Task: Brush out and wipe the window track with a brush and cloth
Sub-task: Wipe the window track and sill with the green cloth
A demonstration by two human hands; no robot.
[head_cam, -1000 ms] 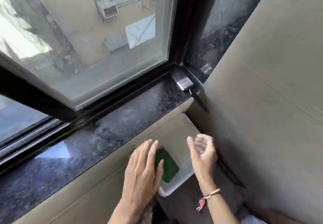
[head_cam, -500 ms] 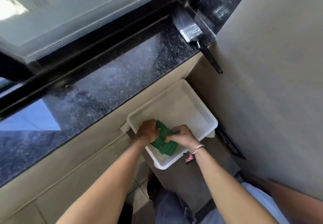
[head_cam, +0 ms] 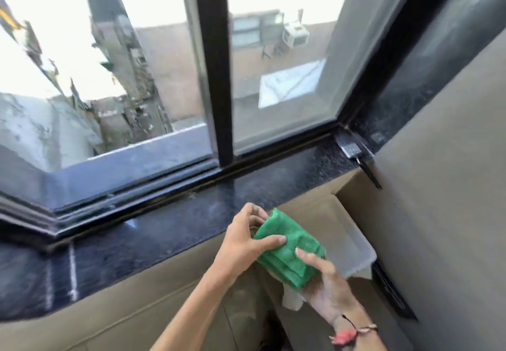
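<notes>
Now the folded green cloth (head_cam: 290,255) is up out of the white plastic tub (head_cam: 353,252), where half a second ago both my hands were bunched on it down inside. I have it raised in front of the black granite sill (head_cam: 164,230), just short of its near edge. My left hand (head_cam: 241,238) pinches the cloth's far end, thumb pressed across the top. My right hand (head_cam: 325,282) supports it from below, fingers only loosely curled, so I judge that hand is cradling rather than clamping.

The view has also swung up: the window track (head_cam: 175,189) along the far side of the sill now shows for most of its run, with what looks like grit lying in it, though blur makes that uncertain. The paintbrush (head_cam: 356,153) lies at the sill's right-hand corner, against the wall, untouched by either hand.

My reading is that wiping comes next, and the cloth must cross the sill to reach the track.
</notes>
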